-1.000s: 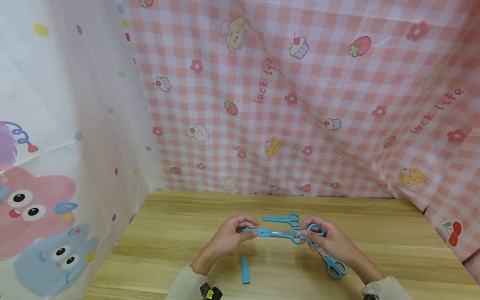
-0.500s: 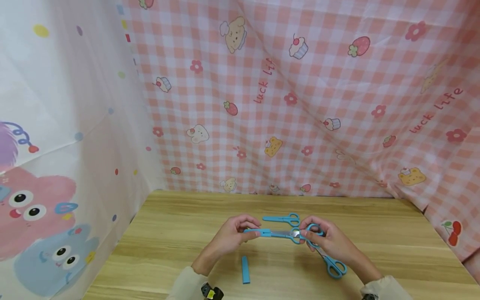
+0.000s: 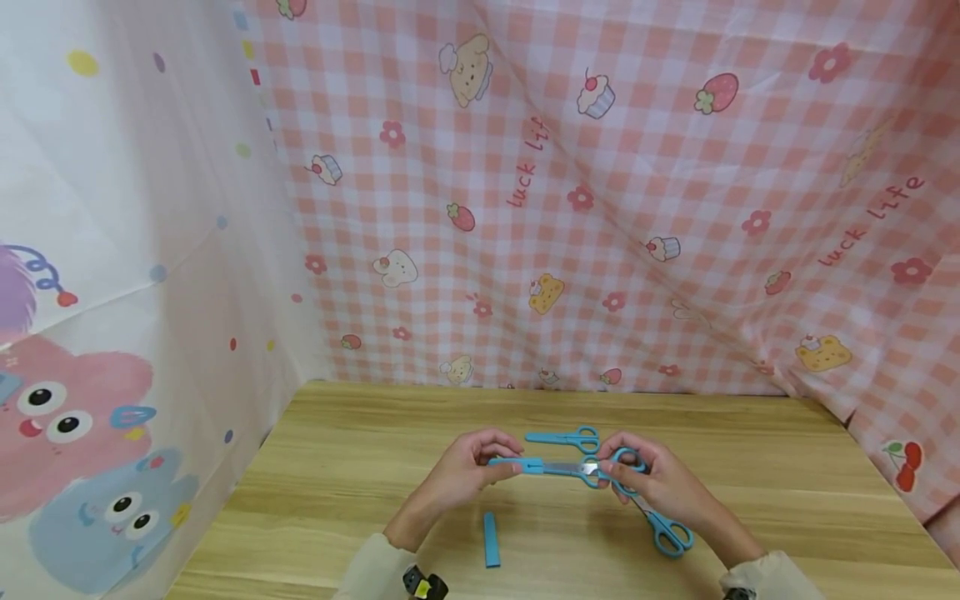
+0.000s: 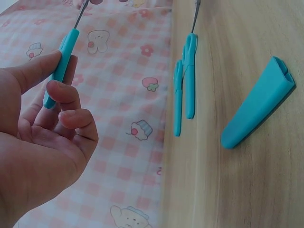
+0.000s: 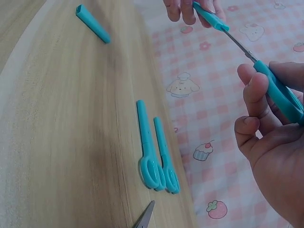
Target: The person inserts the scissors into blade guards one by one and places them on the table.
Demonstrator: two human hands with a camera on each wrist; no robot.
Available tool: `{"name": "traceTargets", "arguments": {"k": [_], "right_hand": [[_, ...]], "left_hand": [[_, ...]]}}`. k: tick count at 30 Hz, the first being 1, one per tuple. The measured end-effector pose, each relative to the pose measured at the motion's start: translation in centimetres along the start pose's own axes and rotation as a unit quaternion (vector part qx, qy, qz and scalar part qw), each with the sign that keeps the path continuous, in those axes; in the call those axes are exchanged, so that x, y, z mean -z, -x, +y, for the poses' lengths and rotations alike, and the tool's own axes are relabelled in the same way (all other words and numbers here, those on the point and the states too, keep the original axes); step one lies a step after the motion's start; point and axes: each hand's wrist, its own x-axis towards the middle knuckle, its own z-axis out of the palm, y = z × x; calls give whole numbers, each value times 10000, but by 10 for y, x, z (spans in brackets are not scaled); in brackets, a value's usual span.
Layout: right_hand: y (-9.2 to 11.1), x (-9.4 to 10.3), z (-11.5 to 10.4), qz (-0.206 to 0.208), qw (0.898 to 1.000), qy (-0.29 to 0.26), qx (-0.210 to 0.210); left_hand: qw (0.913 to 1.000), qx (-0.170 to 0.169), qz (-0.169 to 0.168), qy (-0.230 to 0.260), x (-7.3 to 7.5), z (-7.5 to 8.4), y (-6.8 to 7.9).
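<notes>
My left hand (image 3: pixel 465 467) pinches a blue blade sheath (image 4: pixel 67 47) between thumb and fingers. In my right hand (image 3: pixel 667 479) are the blue handles of a pair of scissors (image 5: pixel 278 90), gripped above the table. Their blades point left and enter the sheath's mouth, with a stretch of metal still bare between sheath and handles. Behind and below lie two sheathed scissors (image 5: pixel 144 137), side by side; the held pair partly covers one in the head view. Unsheathed scissors (image 3: pixel 663 531) lie beneath my right hand, their blades partly hidden.
A loose blue sheath (image 3: pixel 491 542) lies on the wooden table (image 3: pixel 337 500), nearer the front edge, right of my left forearm. A pink checked cloth (image 3: pixel 450 167) hangs behind the table, and a white printed cloth (image 3: pixel 187 333) hangs at the left.
My left hand and the sheath have shifted slightly right, my right hand slightly left, so a little less blade shows. The scissors and loose sheath on the table have stayed put.
</notes>
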Motion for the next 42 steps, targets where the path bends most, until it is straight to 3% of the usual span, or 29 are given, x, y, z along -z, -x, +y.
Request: {"name": "traceTargets", "arguments": {"k": [22, 35, 42], "right_hand": [[-4, -8, 1, -110, 9998, -109, 105], [-6, -10, 0, -134, 9996, -113, -228], [-8, -10, -2, -193, 9996, -164, -160]], "left_hand": [[9998, -61, -169, 104, -1, -3, -1], [9996, 47, -170, 213, -3, 0, 0], [9996, 43, -163, 226, -3, 3, 1]]}}
